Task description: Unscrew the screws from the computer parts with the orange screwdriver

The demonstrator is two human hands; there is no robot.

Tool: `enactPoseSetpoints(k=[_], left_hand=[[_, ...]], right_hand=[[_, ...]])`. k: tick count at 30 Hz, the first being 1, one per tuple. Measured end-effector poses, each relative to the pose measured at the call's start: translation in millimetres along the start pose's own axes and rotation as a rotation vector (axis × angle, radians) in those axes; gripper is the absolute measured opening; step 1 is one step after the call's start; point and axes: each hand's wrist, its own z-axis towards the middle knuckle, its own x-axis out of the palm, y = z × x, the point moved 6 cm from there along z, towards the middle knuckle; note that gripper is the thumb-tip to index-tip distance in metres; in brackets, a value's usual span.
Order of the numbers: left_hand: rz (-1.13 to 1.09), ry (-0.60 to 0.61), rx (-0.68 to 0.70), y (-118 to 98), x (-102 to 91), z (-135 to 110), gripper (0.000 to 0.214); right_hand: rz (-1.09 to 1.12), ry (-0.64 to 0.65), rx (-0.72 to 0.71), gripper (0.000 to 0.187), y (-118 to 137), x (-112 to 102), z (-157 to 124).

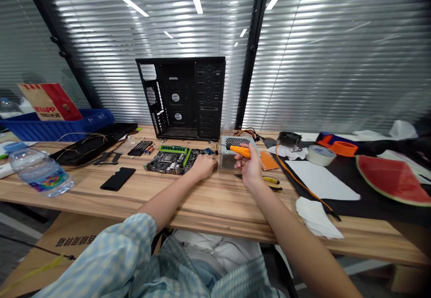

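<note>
My right hand is wrapped round the orange handle of a screwdriver, whose thin shaft points left. Behind and beneath it stands a grey perforated metal power supply. My left hand rests at the right end of a motherboard, fingers curled down and together; what they hold, if anything, is hidden. A small dark blue piece lies just beyond those fingertips. On the motherboard, a green memory stick sits along the back edge. Yellow-handled pliers lie on the table beside my right wrist.
An open black computer case stands behind the motherboard. Leftward are a black phone-like slab, a water bottle and a blue bin. To the right lie white paper, a tape roll, a fan cooler and a watermelon-shaped item.
</note>
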Motion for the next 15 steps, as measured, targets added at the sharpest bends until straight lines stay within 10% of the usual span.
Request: enactPoseSetpoints(k=[15], left_hand=[[-0.677, -0.299, -0.301, 33.6, -5.5, -1.8, 0.004]], right_hand=[[0.093, -0.001, -0.001, 0.05, 4.5, 2.1, -2.3]])
